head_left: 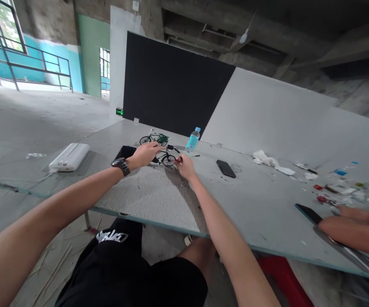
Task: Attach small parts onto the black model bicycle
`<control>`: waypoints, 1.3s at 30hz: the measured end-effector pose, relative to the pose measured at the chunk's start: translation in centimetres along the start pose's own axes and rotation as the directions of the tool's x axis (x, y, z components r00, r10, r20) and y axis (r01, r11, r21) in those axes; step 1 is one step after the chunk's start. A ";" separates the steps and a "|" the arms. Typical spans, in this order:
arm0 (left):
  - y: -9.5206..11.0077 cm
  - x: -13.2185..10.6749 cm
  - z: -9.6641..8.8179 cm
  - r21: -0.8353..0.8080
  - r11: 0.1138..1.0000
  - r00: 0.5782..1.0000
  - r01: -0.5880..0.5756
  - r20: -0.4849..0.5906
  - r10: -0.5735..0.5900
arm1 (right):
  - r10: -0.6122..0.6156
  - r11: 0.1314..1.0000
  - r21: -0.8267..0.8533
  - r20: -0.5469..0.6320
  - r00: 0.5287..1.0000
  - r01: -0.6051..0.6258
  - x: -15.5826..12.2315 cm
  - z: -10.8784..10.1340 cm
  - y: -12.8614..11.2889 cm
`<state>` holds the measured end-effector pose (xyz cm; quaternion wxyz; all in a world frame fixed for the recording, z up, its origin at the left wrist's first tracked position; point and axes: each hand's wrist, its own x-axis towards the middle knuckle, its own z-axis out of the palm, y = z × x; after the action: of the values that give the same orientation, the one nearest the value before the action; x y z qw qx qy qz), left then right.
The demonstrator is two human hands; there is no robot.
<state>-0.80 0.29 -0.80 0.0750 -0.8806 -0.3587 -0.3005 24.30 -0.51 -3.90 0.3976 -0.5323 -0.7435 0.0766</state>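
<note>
Head view: small black bicycle [168,160], thin-spoked round wheel, mid-picture near rough grey mat [146,194]; left hand [145,154] over it, right hand [187,167] fingers bunched at wheel; can't tell either pinch.

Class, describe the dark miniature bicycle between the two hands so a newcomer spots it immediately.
Find the large black panel behind the long grey table. Below it, the dark, spoke-wheeled miniature bicycle sits between the bare left hand and bare right hand. It is nearer the camera than its neighbour, a dark-green miniature bicycle.
</note>
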 end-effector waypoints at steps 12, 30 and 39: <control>1.1 -0.4 -1.2 0.020 0.998 0.965 -0.055 -0.255 0.058 | 0.021 1.000 -0.025 0.261 0.965 -0.015 -0.7 -4.9 0.3; 8.7 -1.8 2.1 -0.219 0.828 0.840 -0.516 0.061 0.539 | 0.130 0.987 -0.138 0.344 0.930 -0.087 -0.7 -4.6 0.9; 7.3 -1.5 0.9 -0.113 0.945 0.952 -0.307 -0.021 0.306 | 0.098 0.995 0.002 0.336 0.937 -0.105 -0.7 -6.1 0.2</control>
<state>3.69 -5.62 -1.83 0.0706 -0.9279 -0.1994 -0.3069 28.58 -2.86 -0.26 0.2662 -0.5450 -0.7711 0.1937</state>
